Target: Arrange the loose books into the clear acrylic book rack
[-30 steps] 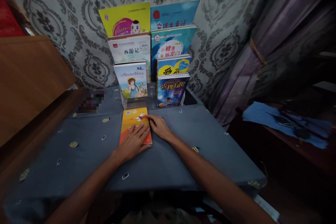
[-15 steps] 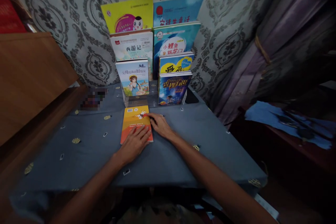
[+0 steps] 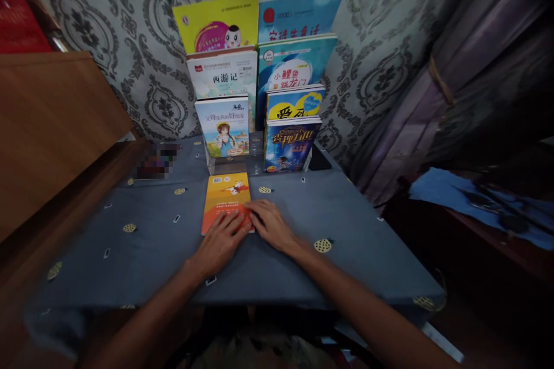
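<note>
An orange and yellow book [image 3: 227,199] lies flat on the cloth, its back cover with a barcode facing up. My left hand [image 3: 220,242] rests on the book's lower part, palm down and fingers spread. At the lower right edge of the same book is my right hand [image 3: 272,225], its extended fingers touching the cover. Whether its thumb reaches under the corner cannot be made out. Just behind the book, a clear stand [image 3: 225,166] bears children's books in tiers, among them a light blue one [image 3: 223,127] and a dark blue one [image 3: 289,147].
A patterned blue tablecloth [image 3: 156,253] covers the table. Beside the stand lies a dark phone-like object [image 3: 320,158]. A blurred item [image 3: 156,162] sits at the left back. Wooden furniture [image 3: 52,127] borders the left; a tied curtain [image 3: 415,92] hangs at the right.
My right hand has slid down the book's right edge toward the near corner. My left hand stays on the cover. The whole view has shifted slightly.
</note>
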Tool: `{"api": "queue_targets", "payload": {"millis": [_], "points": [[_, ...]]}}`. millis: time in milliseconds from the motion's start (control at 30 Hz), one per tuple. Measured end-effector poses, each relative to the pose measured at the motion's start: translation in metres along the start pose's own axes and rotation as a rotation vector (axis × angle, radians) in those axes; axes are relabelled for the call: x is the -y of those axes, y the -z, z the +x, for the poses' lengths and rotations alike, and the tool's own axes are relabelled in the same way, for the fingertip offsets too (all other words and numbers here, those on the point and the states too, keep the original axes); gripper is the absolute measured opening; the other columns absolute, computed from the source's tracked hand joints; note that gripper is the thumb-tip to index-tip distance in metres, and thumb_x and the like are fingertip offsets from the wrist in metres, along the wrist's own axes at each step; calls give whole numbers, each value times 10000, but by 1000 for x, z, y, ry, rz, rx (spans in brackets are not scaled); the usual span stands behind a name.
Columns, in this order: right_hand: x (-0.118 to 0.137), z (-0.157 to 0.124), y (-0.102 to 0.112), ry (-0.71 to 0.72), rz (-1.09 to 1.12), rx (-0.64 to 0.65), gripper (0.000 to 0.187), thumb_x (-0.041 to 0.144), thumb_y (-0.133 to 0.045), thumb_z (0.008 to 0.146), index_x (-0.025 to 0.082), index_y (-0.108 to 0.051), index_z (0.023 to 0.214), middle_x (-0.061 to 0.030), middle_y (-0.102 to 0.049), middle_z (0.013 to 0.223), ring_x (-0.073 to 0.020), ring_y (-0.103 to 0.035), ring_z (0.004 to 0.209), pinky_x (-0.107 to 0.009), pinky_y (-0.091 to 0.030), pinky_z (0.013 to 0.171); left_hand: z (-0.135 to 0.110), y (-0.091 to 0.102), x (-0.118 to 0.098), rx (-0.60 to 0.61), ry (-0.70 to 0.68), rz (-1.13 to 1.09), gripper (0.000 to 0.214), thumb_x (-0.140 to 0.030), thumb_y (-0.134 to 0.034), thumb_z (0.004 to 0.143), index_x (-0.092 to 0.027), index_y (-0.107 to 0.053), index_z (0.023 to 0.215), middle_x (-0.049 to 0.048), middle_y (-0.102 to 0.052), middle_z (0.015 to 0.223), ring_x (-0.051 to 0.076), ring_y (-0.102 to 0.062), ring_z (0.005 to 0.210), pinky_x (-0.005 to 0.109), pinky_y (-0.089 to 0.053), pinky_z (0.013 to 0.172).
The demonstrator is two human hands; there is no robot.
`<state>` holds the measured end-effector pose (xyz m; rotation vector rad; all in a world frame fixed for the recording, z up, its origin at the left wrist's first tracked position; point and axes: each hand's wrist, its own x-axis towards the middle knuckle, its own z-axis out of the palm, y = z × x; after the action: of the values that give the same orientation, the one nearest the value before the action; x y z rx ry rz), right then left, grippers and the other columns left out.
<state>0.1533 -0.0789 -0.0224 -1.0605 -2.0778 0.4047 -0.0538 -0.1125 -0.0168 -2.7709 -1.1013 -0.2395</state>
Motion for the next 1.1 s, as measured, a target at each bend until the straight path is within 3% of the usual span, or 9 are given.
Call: {"api": "queue_targets", "payload": {"millis": [267,733,1100], "points": [[25,-19,11,89,29,-17,344,112,-447,945,238,-675,1169,-79,-733,1027,-225,-639,973,-422,-490,924,-4,3,-8,-148,-10,32,383,-172,-411,1002,-208,-539,1361,81,-627,1352,265,-536,1301,478,-412,1101],[24,-22,12,112,1,-37,329,89,-457,927,218,-680,1133,-74,-732,974,-221,-648,936,-403,-510,886,-7,8,-9,-146,-6,15,390,-169,-468,984,-195,-530,1367,96,-623,1354,258,-544,1292,451,-425,1077],[24,-24,13,142,9,-102,288,102,-470,941,208,-688,1097,-65,-732,897,-210,-663,847,-410,-517,874,-39,8,5,-191,-19,5,420,-124,-457,953,-205,-568,1350,108,-622,1360,237,-554,1291,434,-456,1070]]}}
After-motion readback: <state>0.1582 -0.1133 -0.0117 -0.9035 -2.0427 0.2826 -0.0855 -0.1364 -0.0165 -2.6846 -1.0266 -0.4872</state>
